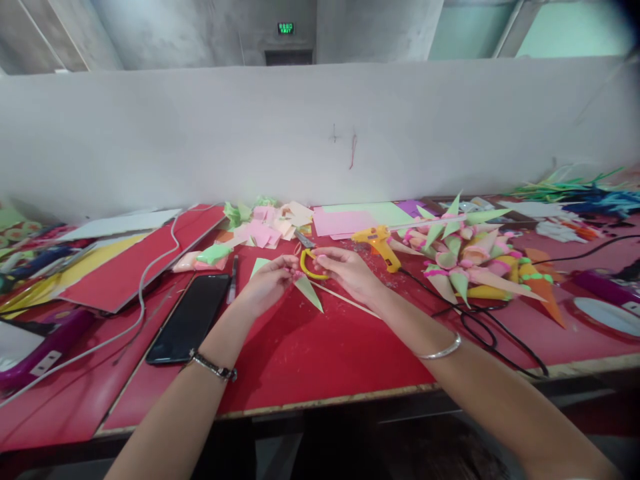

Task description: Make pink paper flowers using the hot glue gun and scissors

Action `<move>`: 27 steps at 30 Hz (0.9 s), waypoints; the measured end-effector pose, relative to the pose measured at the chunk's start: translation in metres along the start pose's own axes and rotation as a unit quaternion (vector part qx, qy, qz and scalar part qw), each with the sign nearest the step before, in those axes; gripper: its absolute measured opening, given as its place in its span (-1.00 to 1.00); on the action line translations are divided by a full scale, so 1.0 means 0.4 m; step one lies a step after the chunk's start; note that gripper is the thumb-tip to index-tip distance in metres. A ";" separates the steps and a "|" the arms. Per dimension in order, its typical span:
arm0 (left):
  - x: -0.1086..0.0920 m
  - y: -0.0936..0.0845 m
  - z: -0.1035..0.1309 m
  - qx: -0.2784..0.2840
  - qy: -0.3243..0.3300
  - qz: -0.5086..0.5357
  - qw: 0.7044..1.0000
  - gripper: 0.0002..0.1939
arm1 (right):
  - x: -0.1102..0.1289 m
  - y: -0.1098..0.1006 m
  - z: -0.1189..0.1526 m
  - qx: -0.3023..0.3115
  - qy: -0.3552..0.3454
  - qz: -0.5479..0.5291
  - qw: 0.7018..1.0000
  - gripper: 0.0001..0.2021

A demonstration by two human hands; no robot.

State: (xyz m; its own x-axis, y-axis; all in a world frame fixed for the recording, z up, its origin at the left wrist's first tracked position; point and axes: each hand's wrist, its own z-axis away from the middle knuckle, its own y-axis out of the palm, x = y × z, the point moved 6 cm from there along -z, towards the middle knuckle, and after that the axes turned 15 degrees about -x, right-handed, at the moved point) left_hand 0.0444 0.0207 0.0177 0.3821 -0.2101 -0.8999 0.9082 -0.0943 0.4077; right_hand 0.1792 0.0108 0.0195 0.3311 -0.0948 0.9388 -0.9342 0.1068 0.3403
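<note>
Pale green paper piece [310,295] at centre of frame, below left fingertips: thin, matte, narrowing to a sharp tip toward lower right. Bunches fingers of left hand [268,285] together by a small pink bit [299,274]; cannot tell what is pinched. Curls fingers and thumb of right hand [353,272] over a yellow scissor handle [306,269], centre of frame, smooth loop, grey blades angled up-left; cannot tell if gripped or just overlapped. Thin pale stick [347,299] slanting below right hand.

Shallow brown tray [523,221] at upper right, with small shiny items in it, too blurred to name. Lumpy peach-and-green bundle [200,259] left of centre.

Cluster of paper flowers [470,257] at right: stiff pointed cones in green and peach, fuzzy pink edging, some yellow and orange. Yellow plastic glue gun [383,247] just left of cluster, black cord trailing. Glossy black phone [193,317] at left of centre. Crumpled pastel paper scraps [267,225] above hands. Smooth red tabletop [320,360], speckled with pale specks.
</note>
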 end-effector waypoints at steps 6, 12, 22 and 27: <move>0.001 -0.001 0.001 0.000 0.001 -0.001 1.000 -0.73 | -0.006 -0.011 -0.007 -0.012 0.034 -0.035 0.999 -0.83; 0.004 -0.003 -0.002 0.002 0.003 -0.004 1.000 -0.73 | -0.006 -0.002 -0.004 0.004 0.029 -0.042 0.999 -0.83; 0.004 0.001 0.000 0.007 0.002 -0.017 1.000 -0.75 | -0.009 -0.004 -0.001 -0.012 0.028 -0.010 0.999 -0.89; 0.005 -0.004 -0.002 -0.001 0.001 -0.016 1.000 -0.74 | -0.009 -0.004 0.004 -0.025 0.040 0.017 0.999 -0.82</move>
State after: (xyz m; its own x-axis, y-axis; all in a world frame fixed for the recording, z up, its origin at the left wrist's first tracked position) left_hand 0.0440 0.0211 0.0151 0.3531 -0.2054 -0.9128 0.9204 -0.0990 0.3783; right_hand 0.1795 0.0095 0.0155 0.3106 -0.0119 0.9505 -0.9379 0.1584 0.3085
